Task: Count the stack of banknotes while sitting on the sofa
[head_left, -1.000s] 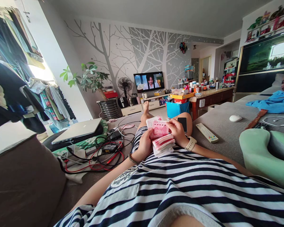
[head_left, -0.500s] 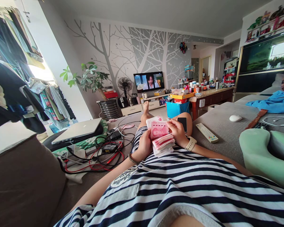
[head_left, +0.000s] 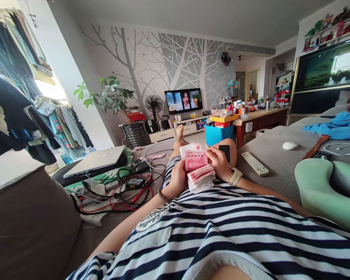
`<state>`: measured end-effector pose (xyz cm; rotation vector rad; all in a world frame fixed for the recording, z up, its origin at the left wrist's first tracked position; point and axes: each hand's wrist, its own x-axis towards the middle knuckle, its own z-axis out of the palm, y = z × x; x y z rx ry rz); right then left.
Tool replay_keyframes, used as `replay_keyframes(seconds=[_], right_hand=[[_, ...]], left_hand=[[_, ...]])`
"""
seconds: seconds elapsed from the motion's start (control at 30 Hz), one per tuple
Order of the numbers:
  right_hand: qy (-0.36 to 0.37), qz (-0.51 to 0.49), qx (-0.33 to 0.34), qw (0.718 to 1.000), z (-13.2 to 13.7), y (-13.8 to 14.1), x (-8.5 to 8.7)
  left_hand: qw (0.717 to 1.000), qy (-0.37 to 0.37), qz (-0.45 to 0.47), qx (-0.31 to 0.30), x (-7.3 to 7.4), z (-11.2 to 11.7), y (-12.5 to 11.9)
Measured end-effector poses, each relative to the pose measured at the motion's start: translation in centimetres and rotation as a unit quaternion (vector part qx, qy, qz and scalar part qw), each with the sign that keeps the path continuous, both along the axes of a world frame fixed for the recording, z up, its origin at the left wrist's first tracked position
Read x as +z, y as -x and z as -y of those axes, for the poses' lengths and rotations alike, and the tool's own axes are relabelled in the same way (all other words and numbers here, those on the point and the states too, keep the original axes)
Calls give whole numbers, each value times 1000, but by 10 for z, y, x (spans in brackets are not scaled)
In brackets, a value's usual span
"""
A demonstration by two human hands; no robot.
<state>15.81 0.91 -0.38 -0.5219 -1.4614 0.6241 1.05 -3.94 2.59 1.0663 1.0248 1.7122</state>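
Observation:
A thick, folded stack of red banknotes [head_left: 201, 177] is over my lap, its loose ends fanned towards me. My left hand [head_left: 178, 177] is closed round the stack's left side, with the thumb against the notes. One upright banknote [head_left: 196, 160], marked 100 and showing a portrait, faces me above the fold. My right hand [head_left: 218, 161] pinches this note at its upper right corner. Behind it, part of another pale pink note shows. Some fingers of both hands are hidden by the notes. A dark phone [head_left: 225, 153] rests on my leg just beyond my right hand.
On the sofa to the right lie a remote control [head_left: 255, 164], a white mouse [head_left: 290, 146] and a green neck pillow [head_left: 315, 182]. At left are a laptop [head_left: 96, 161] and tangled cables [head_left: 134, 182]. A blue bin [head_left: 218, 135] stands beyond my legs.
The notes behind the front banknote have shifted slightly, and the front note's upper edge sits a little lower. Both hands keep nearly the same place and grip.

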Motion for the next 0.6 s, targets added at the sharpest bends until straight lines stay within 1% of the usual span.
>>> replay_keyframes(seconds=[0.1,0.17,0.2,0.27,0.37,0.43,0.53,0.6], right_hand=[[-4,2,-4,1000,-1,0,0],[-8,0,0,1000,-3,-1,-1],[-7,-3,7,1000,-3,0,-2],[2,-10,27,1000,-5,0,-3],[20,-17,57,998,-5,2,-4],[19,-21,69,997,-5,3,-4],[13,-26,68,997,-5,3,-3],[10,-26,57,998,-5,3,-3]], left_hand=[[999,-7,-26,-18,-4,-5,3],[999,-14,-22,-29,-9,-12,5],[999,-17,-16,-40,-13,-17,7],[996,-30,26,-77,-21,-28,10],[993,-35,53,-98,-34,-44,13],[991,-40,63,-113,-40,-51,16],[988,-40,74,-128,-42,-53,17],[989,-40,78,-122,-39,-49,15]])
